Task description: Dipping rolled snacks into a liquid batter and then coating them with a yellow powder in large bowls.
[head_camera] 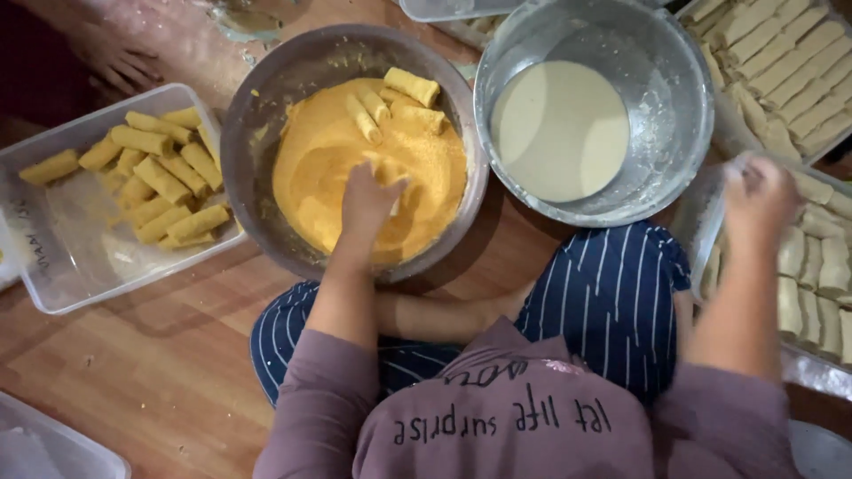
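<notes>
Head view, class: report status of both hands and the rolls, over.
Left hand pressing a roll into orange crumbs in the round metal bowl. Right hand blurred over clear tray of pale uncoated rolls. Nothing blocking.

Wooden floor (169, 355): crumb bowl (257, 124), batter bowl (683, 98), roll tray (53, 275).

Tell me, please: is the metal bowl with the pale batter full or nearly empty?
Nearly empty. The batter only covers the bottom of the metal bowl, with bare smeared walls above it.

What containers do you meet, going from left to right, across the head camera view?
Clear plastic tub of breaded rolls → metal bowl of orange crumbs → metal bowl of pale batter → tray of uncoated rolls.
</notes>
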